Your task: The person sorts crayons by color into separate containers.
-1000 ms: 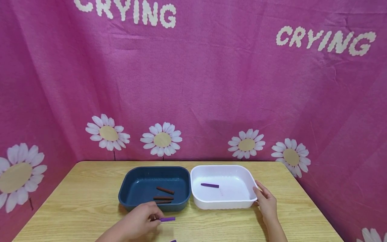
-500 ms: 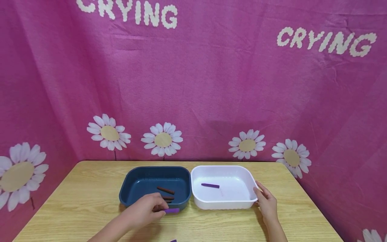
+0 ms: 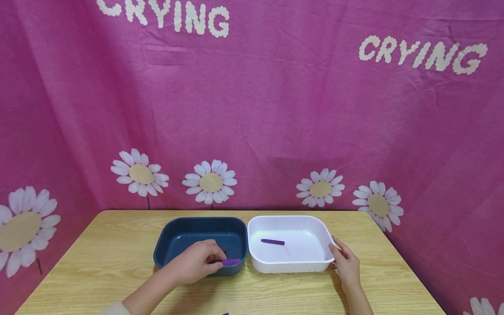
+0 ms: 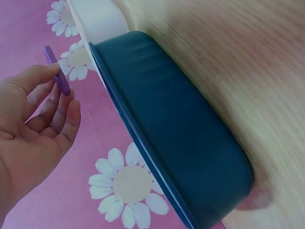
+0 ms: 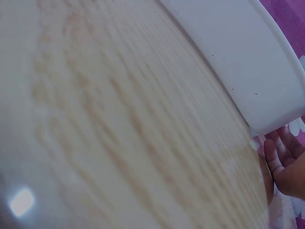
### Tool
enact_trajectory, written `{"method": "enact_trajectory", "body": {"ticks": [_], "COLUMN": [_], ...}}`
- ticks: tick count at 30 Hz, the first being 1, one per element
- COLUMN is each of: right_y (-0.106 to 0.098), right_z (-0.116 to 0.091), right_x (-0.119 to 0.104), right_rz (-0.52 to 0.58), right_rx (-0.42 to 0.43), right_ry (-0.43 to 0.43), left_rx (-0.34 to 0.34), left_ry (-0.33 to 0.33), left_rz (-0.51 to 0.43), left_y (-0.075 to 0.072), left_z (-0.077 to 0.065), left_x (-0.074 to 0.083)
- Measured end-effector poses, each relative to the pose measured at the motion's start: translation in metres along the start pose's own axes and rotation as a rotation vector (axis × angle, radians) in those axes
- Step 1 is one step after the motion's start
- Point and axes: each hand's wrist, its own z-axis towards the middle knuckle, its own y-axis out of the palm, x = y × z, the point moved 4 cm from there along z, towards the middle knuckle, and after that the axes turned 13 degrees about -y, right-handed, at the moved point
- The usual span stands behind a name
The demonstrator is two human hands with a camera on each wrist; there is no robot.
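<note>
My left hand pinches a purple crayon between thumb and fingers, over the front rim of the dark blue bin. In the left wrist view the crayon shows above the level of the bin's rim. Brown crayons inside the blue bin are mostly hidden behind the hand. Another purple crayon lies in the white bin. My right hand grips the white bin's right side, thumb at the rim and fingers along the outer wall.
Both bins stand side by side on a wooden table. The tip of one more purple piece shows at the bottom edge of the head view. A pink cloth with daisies hangs behind and beside the table.
My left hand has risen from the table in front of the blue bin, moving forward and right with the purple crayon. The right hand has stayed at the white bin.
</note>
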Motion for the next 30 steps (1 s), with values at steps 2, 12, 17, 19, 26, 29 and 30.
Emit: {"method": "enact_trajectory", "body": {"ticks": [2,12,17,19,26,29,30], "right_y": [0.000,0.000,0.000,0.000,0.001,0.001,0.001], "right_z": [0.000,-0.003,-0.002,-0.002,-0.001,-0.001,-0.001], "right_x": [0.000,-0.005,-0.006,-0.005,-0.003,-0.003,-0.003], "right_rz": [0.001,0.015,0.018,0.025,0.056,0.042,0.039], "right_rx": [0.002,0.007,0.010,0.010,0.005,0.004,0.005], "right_ry": [-0.002,0.000,-0.002,-0.004,-0.006,-0.006,-0.006], "left_rx": [0.003,0.026,0.028,0.026,0.031,0.037,0.037], "left_ry": [-0.020,-0.035,-0.042,-0.050,-0.071,-0.091,-0.097], "left_rz": [-0.005,-0.011,-0.019,-0.026,-0.017,-0.016,-0.018], "left_y": [0.000,0.000,-0.001,-0.001,0.003,0.003,0.004], "left_z": [0.004,0.021,0.027,0.029,0.039,0.043,0.045], "left_x": [0.000,0.008,0.010,0.011,0.009,0.010,0.011]}}
